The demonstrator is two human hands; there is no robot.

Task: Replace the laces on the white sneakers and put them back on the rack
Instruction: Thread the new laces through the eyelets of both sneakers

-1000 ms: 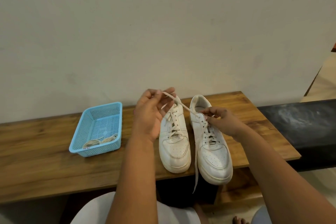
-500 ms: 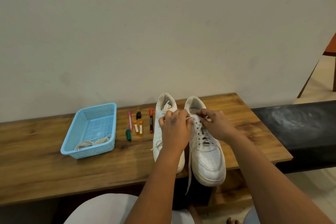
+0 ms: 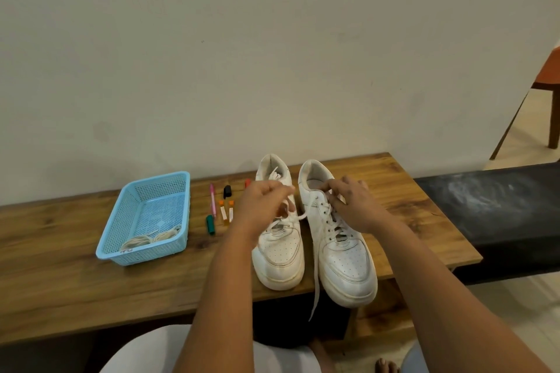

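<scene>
Head view: both forearms reach forward over the wooden surface [image 3: 75, 291]. Left hand [image 3: 260, 206] raised above the left sneaker [image 3: 278, 254], fingers curled, grip pinching a white lace [image 3: 298, 216] that runs across to the right sneaker [image 3: 342, 263]; hand blurred. Right hand [image 3: 353, 206] rests on the upper eyelets of the right sneaker, fingers curled at the collar; whether its grip holds the lace cannot be told. A loose lace end [image 3: 316, 288] hangs down past the surface's front edge, between the two toes.

Light blue mesh basket [image 3: 121, 221] sits well left of the sneakers; a coil of off-white laces [image 3: 151, 238] lies in its near end.

Markers [image 3: 225, 209] lie in a small cluster between basket and left sneaker: pink, green, orange-capped, a black cap, a red one partly hidden behind the left hand.

Sneakers stand side by side, toes toward the camera, heels toward the wall [image 3: 272, 54].
</scene>
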